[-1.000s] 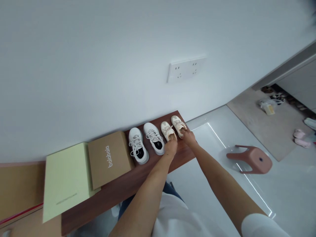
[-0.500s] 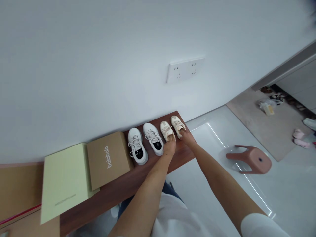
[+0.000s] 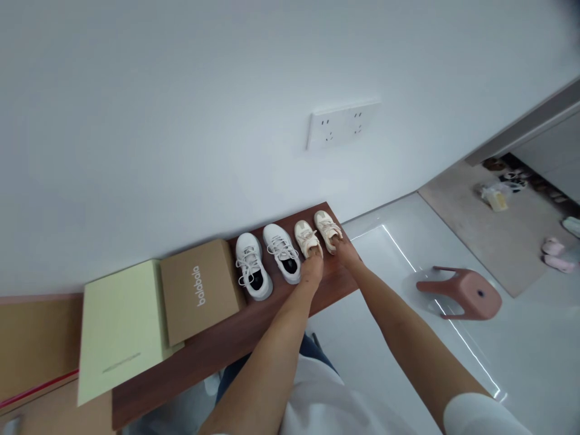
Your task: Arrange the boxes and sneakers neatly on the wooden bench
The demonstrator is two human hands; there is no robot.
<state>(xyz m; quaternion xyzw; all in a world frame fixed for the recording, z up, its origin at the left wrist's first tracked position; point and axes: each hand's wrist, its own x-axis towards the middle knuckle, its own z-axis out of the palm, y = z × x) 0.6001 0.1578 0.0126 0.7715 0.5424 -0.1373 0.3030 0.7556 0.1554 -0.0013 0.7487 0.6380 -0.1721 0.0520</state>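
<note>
Two hands reach to a pair of small beige sneakers at the far right end of a dark wooden table [image 3: 226, 344] against a white wall. The left hand [image 3: 312, 269] grips the heel of the left beige sneaker [image 3: 306, 237], the right hand [image 3: 347, 252] the right beige sneaker [image 3: 327, 227], fingers closed on each. White sneakers [image 3: 267, 258] and a brown box [image 3: 199, 290] sit beside them.

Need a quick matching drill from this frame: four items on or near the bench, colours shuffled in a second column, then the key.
Things:
1. shoebox marked balabala
2. stool
3. pair of shoes at the hands
4. flat box at the left end of the bench

Colours:
A. pale green
B. cream and beige
C. brown cardboard
D. dusty pink

Pairs: 1-C, 2-D, 3-B, 4-A
</note>
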